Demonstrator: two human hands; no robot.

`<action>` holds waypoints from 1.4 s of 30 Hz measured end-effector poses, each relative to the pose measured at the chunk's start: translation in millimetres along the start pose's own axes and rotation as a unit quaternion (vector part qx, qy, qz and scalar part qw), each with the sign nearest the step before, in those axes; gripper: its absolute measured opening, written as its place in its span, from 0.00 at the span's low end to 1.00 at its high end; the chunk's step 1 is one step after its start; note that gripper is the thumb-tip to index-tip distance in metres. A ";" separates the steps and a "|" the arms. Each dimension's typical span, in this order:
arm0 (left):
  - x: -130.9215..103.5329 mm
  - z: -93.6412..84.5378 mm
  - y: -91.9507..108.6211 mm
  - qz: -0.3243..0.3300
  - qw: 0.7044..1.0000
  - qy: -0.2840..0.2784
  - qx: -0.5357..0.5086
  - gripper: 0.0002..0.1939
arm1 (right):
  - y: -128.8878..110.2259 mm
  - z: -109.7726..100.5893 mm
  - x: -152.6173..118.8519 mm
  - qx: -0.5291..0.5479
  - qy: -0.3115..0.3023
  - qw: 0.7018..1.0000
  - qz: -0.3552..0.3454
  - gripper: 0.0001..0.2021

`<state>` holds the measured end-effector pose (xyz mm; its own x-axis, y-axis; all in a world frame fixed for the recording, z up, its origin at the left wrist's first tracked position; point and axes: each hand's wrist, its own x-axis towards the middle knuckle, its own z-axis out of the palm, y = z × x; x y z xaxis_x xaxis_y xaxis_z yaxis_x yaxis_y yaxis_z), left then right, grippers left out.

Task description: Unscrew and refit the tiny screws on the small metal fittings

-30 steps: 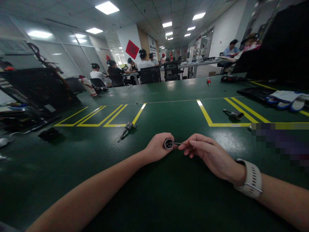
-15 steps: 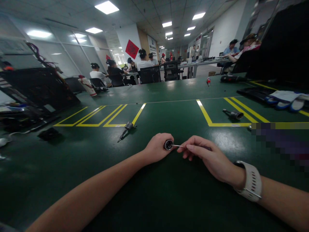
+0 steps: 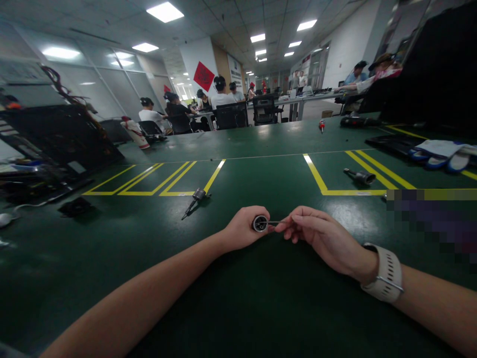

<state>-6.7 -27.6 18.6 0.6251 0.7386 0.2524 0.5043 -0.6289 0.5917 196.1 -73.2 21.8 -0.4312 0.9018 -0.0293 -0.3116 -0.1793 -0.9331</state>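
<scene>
My left hand (image 3: pixel 244 227) is closed around a small dark metal hole saw (image 3: pixel 260 223), its round hollow mouth facing me. A thin metal rod (image 3: pixel 275 222) runs from that mouth to the fingertips of my right hand (image 3: pixel 316 233), which pinches it. The rod's other end is hidden by my fingers, so I cannot tell what kind of tool it is. Further left on the table lies a similar metal piece with a drill bit (image 3: pixel 197 198). Another hole saw (image 3: pixel 359 176) rests to the right, beside the yellow tape.
Yellow tape lines (image 3: pixel 357 192) mark the green table (image 3: pixel 261 174). White-and-blue gloves (image 3: pixel 441 153) lie at the right, and a red tool (image 3: pixel 322 126) at the far edge. A black object (image 3: pixel 76 207) sits at left. Several people (image 3: pixel 220 94) sit beyond the table.
My right hand has shifted slightly right and turned, with the rod now angled differently at the hole saw's mouth. The left hand has hardly moved.
</scene>
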 end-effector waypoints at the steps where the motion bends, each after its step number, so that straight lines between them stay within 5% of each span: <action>1: 0.1 0.0 0.1 -0.002 1.000 -0.001 0.004 0.09 | 0.2 0.9 -0.3 -0.005 0.003 1.000 -0.003 0.05; 7: 1.3 -0.4 2.2 -0.020 0.995 -0.003 0.094 0.06 | 0.3 6.2 -3.0 -0.083 0.011 0.996 -0.029 0.06; 27: 1.2 0.3 0.2 -0.012 1.000 0.001 0.016 0.10 | -2.1 -0.3 0.1 0.019 0.014 1.000 0.004 0.07; 42: 2.0 2.0 -1.4 -0.052 0.992 0.028 0.112 0.07 | 2.7 0.7 0.1 0.022 0.037 0.999 -0.023 0.06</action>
<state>-5.0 -25.7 16.8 0.5320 0.8109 0.2438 0.6878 -0.5818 0.4342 194.6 -73.8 19.5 -0.3523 0.9358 -0.0144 -0.3679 -0.1526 -0.9173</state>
